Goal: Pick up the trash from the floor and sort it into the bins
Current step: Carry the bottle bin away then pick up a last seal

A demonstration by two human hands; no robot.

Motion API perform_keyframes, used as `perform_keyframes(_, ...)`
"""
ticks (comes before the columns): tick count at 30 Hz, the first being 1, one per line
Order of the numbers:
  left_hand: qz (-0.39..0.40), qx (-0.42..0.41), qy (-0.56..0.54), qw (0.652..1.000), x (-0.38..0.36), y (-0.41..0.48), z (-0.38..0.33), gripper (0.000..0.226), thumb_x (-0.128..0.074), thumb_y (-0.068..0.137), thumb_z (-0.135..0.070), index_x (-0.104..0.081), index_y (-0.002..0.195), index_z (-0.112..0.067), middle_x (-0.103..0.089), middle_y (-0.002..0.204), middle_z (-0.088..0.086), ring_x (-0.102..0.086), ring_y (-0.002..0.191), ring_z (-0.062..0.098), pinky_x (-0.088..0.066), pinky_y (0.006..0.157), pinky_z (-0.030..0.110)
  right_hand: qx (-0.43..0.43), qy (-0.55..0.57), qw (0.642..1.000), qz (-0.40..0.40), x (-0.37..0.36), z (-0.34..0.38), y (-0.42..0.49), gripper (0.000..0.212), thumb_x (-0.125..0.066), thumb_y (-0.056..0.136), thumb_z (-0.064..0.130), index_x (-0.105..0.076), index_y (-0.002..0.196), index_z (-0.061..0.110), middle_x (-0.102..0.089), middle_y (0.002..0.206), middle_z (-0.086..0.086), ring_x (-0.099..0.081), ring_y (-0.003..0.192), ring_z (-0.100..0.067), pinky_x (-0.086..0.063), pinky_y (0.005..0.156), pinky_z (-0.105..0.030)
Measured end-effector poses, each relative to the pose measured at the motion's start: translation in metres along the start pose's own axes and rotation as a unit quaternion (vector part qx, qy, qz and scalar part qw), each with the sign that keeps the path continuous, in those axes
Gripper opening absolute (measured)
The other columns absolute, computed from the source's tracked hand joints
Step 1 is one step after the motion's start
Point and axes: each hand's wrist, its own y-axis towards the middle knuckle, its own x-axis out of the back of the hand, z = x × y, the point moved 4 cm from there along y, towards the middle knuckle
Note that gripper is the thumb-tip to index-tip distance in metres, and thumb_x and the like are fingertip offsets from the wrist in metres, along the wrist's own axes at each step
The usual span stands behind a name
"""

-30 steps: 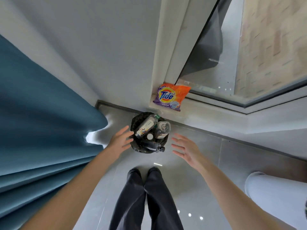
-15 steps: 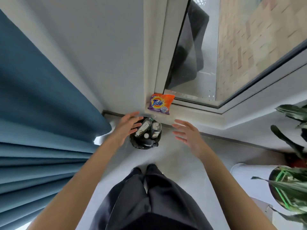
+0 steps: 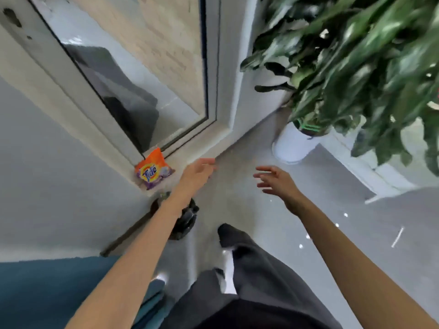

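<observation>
A small bin lined with a black bag [image 3: 186, 222] stands on the floor by the wall corner, mostly hidden under my left forearm. My left hand [image 3: 198, 172] hovers above the floor past the bin, fingers relaxed and empty. My right hand [image 3: 276, 180] is held out to the right of it, fingers spread, holding nothing. An orange and purple detergent bag [image 3: 153, 172] leans on the ledge under the window, just left of my left hand.
A large leafy plant [image 3: 356, 62] in a white pot [image 3: 293, 146] fills the upper right. A glass window [image 3: 133, 74] with a white frame rises ahead. A blue curtain [image 3: 54, 290] hangs at the lower left. My dark trouser legs [image 3: 247, 281] are below.
The view has swung to the right, bringing the plant into full sight. Both hands have drawn away from the bin and are now over the bare floor; the bin now lies under my left forearm.
</observation>
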Motion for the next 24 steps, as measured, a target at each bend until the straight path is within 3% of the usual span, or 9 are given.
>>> perform_keyframes(1,0.019,-0.006,0.023,1.0,-0.016,-0.004,-0.003,0.022,-0.048,0.096,-0.01,-0.058,0.115,-0.015,-0.063,0.104,0.002,-0.059,0.078,0.01,-0.047,0.065,0.008,-0.017,0.022,0.999,-0.027,0.013,-0.015,-0.017,0.022,-0.048,0.097,0.015,-0.057,0.116,0.02,-0.065,0.106,0.003,-0.065,0.094,-0.019,-0.052,0.082,-0.029)
perform_keyframes(3,0.087,-0.029,0.078,0.993,-0.068,-0.014,-0.012,0.026,-0.044,0.098,-0.012,-0.055,0.121,-0.011,-0.063,0.108,0.002,-0.055,0.072,0.002,-0.04,0.054,0.006,-0.047,0.074,0.992,-0.095,0.047,-0.051,-0.061,0.021,-0.051,0.096,0.014,-0.058,0.114,0.021,-0.066,0.105,0.002,-0.065,0.092,-0.02,-0.052,0.083,-0.03)
perform_keyframes(8,0.285,-0.055,0.151,0.945,-0.209,-0.062,-0.032,0.03,-0.047,0.096,-0.013,-0.055,0.125,-0.014,-0.064,0.111,0.003,-0.057,0.076,0.007,-0.04,0.066,0.017,-0.092,0.205,0.94,-0.256,0.125,-0.137,-0.166,0.022,-0.052,0.094,0.013,-0.06,0.114,0.019,-0.067,0.107,0.0,-0.063,0.089,-0.02,-0.051,0.089,-0.035)
perform_keyframes(13,0.447,-0.095,0.214,0.863,-0.372,-0.137,-0.055,0.027,-0.047,0.095,-0.014,-0.058,0.12,-0.02,-0.065,0.107,-0.002,-0.059,0.089,0.016,-0.041,0.071,0.02,-0.113,0.315,0.843,-0.42,0.199,-0.234,-0.289,0.027,-0.052,0.094,0.012,-0.059,0.119,0.018,-0.067,0.109,-0.001,-0.063,0.085,-0.018,-0.051,0.078,-0.028)
perform_keyframes(19,0.543,-0.13,0.272,0.784,-0.572,-0.241,-0.063,0.032,-0.048,0.093,-0.012,-0.057,0.123,-0.019,-0.064,0.103,-0.003,-0.061,0.083,0.013,-0.043,0.071,0.019,-0.144,0.399,0.719,-0.55,0.277,-0.342,-0.42,0.026,-0.049,0.093,0.01,-0.058,0.116,0.019,-0.064,0.111,-0.003,-0.062,0.084,-0.02,-0.05,0.083,-0.033)
perform_keyframes(24,0.606,-0.123,0.311,0.722,-0.726,-0.321,-0.051,0.028,-0.052,0.092,-0.015,-0.059,0.117,-0.027,-0.065,0.106,-0.004,-0.063,0.085,0.012,-0.045,0.08,0.025,-0.165,0.429,0.664,-0.59,0.356,-0.423,-0.511,0.027,-0.048,0.093,0.009,-0.057,0.116,0.019,-0.064,0.11,-0.005,-0.059,0.076,-0.016,-0.046,0.07,-0.026)
